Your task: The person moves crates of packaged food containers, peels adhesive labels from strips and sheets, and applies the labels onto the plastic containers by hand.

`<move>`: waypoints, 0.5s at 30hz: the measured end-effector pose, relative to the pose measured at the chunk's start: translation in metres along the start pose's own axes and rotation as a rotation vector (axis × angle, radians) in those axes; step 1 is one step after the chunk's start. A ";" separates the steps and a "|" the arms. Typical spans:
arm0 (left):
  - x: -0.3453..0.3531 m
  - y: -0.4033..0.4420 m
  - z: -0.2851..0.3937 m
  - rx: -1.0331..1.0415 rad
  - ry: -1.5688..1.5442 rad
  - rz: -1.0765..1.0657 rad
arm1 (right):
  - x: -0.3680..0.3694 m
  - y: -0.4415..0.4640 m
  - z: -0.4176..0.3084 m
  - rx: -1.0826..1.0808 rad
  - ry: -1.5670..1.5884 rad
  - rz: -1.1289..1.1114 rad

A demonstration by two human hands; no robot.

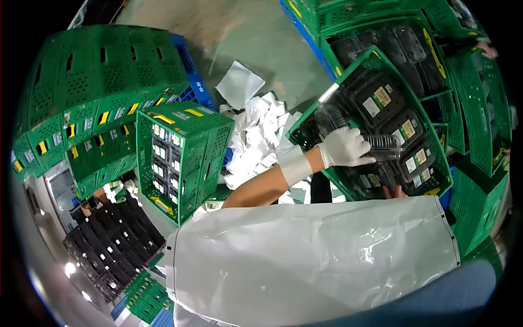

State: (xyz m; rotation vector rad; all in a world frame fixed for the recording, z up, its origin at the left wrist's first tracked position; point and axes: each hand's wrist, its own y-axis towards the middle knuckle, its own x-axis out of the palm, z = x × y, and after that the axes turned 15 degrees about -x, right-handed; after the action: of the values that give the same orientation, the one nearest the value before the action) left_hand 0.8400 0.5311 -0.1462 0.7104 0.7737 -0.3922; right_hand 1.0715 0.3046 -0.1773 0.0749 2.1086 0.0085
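Note:
My left hand (pixel 346 147), in a white glove with a white band at the wrist, reaches into a tilted green crate (pixel 417 103). Its fingers curl over the end of a clear plastic clamshell box (pixel 384 146). Dark labelled punnets (pixel 377 101) lie in rows inside the crate. Lower down, the bare fingers of my right hand (pixel 396 192) press against a dark plastic punnet (pixel 385 175) at the crate's near side. The rest of that hand is hidden behind a large white plastic sheet (pixel 305 250) in front of me. What the punnets contain is too dark to make out.
Stacked green crates (pixel 109 71) stand at the left on a blue pallet (pixel 197 87). A nearer crate (pixel 193 147) holds labelled punnets. White paper sheets (pixel 259 128) litter the floor. Black crates (pixel 114 245) are lower left. Another person's hand (pixel 487 50) shows far right.

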 end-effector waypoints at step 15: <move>-0.288 -0.157 -0.031 -0.669 0.196 0.588 | -0.083 0.193 -0.243 -0.575 0.117 -0.138</move>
State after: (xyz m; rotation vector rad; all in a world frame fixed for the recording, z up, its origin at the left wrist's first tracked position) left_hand 0.5460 0.4624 -0.0151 0.3128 0.7772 0.4655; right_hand 0.9148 0.4988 0.0258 -0.4234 2.1452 0.5435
